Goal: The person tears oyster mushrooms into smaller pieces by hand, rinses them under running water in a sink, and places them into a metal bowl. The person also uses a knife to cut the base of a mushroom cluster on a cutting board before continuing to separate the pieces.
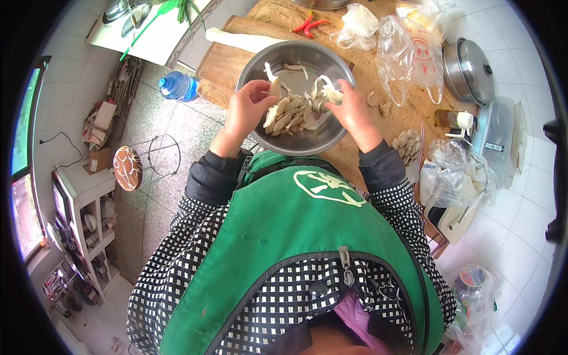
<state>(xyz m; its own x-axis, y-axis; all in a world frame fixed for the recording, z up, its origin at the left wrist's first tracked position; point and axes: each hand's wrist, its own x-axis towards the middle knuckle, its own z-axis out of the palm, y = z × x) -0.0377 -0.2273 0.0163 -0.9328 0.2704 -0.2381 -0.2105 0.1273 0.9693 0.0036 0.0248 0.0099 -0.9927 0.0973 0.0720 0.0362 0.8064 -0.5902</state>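
Observation:
A round stainless steel bowl [255,133] stands on the wooden table in front of me. Inside it lies a cluster of oyster mushrooms [286,116], with some torn strips [296,68] near the far wall. My left hand [254,104] is over the bowl's left side, thumb and fingers closed on a pale mushroom piece [274,87]. At the right side, my right hand [353,108] pinches torn white mushroom pieces [327,91] over the bowl. Another mushroom cluster [407,146] lies on the table, right of my right forearm.
A wooden cutting board [222,64] with a long white vegetable [239,41] lies behind the bowl. Red chili peppers [310,26], plastic bags [410,57], a lidded steel pot [470,71] and an oil bottle [446,118] stand beyond and right. A patterned stool [128,168] is at left.

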